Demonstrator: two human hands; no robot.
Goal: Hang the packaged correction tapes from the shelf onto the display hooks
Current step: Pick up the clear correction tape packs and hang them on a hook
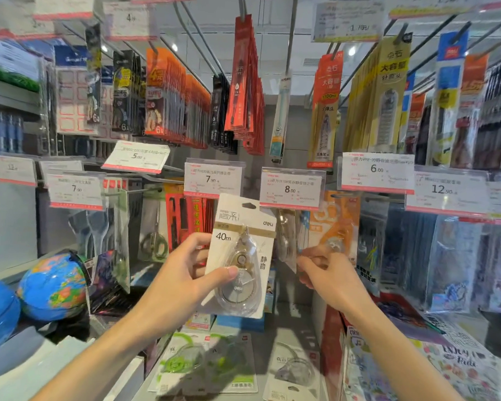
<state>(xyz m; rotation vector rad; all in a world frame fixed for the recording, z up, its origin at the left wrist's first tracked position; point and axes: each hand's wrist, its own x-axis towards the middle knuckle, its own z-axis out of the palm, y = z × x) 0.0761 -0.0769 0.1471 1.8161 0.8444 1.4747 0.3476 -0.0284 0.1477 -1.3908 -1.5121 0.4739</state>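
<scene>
Beige card pack with a clear correction tape (240, 256) is held up in the left hand (182, 273), thumb pressed across the front of the blister, fingers curled behind the card. Pack is upright, tilted slightly, its hang hole at the top just under the 7.90 price tag (213, 179) and next to the 8.00 price tag (291, 188). It is not on a hook; it hangs in the air in front of the lower row of goods.

Right hand (324, 273) is raised just right of the pack, fingers curled, fingertips pinching at the clear packet (287, 238) hanging under the 8.00 tag; blurred, so exact grip on it is hard to read. Orange pack (334, 224) hangs right behind that hand.

On the shelf (289, 331) below, more packaged tapes lie flat: a green one (206, 363) under the left forearm, a grey one (294, 369) beside it.

Two globes (52, 287) sit at lower left. Scissors (154, 241) hang left of the held pack. Upper hooks carry red and yellow pen refill packs (243, 82).
</scene>
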